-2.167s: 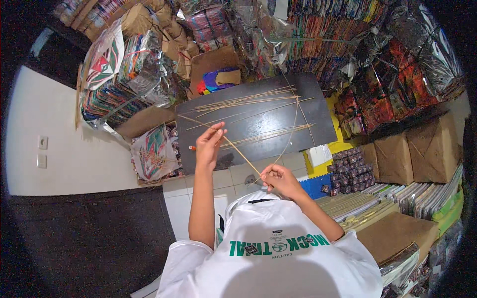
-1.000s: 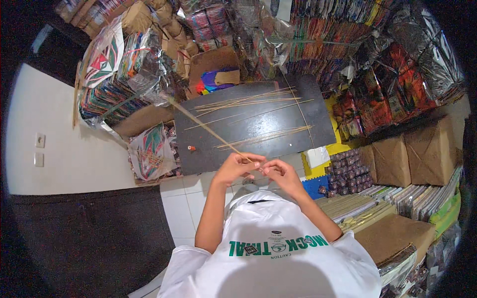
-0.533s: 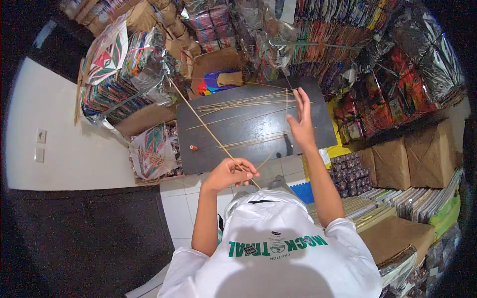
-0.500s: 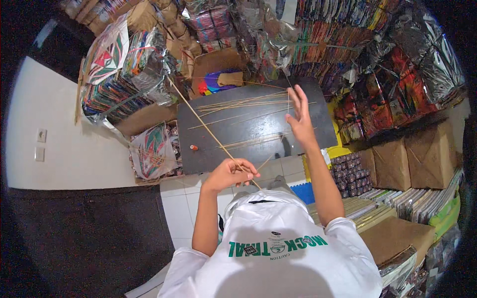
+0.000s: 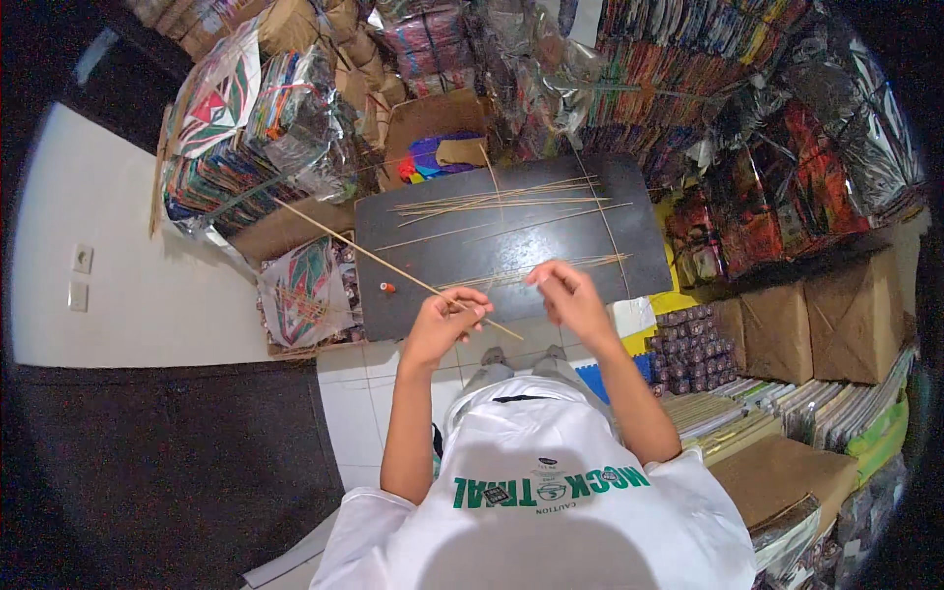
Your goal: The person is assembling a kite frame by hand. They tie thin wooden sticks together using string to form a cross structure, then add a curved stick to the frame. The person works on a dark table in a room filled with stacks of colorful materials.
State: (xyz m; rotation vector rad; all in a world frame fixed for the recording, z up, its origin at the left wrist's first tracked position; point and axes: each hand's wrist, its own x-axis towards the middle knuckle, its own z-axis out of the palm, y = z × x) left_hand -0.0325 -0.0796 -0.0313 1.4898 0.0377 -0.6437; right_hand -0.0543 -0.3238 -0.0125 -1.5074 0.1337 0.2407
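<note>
My left hand (image 5: 447,320) is closed around a long thin bamboo stick (image 5: 359,248). The stick slants from the upper left, over the table's left end, down to a tip just right of that hand. Close by on the right, my right hand (image 5: 570,300) has its fingers curled together. Whatever they pinch, if anything, is too fine to make out. Beyond both hands, several thin bamboo sticks (image 5: 511,202) lie across the dark table (image 5: 442,258), with more near its front edge. A small orange thread spool (image 5: 386,288) lies at the table's left edge.
Stacks of bundled, wrapped sheets (image 5: 261,147) crowd the left and far sides. A cardboard box (image 5: 433,123) stands behind the table. Brown paper packages (image 5: 846,320) are at right, beside small dark stacked pieces (image 5: 688,344). A white paper kite (image 5: 307,295) rests at left.
My right hand has come down and left from above the table's far right, its fingers curling in. The stick in my left hand has swung to a flatter slant.
</note>
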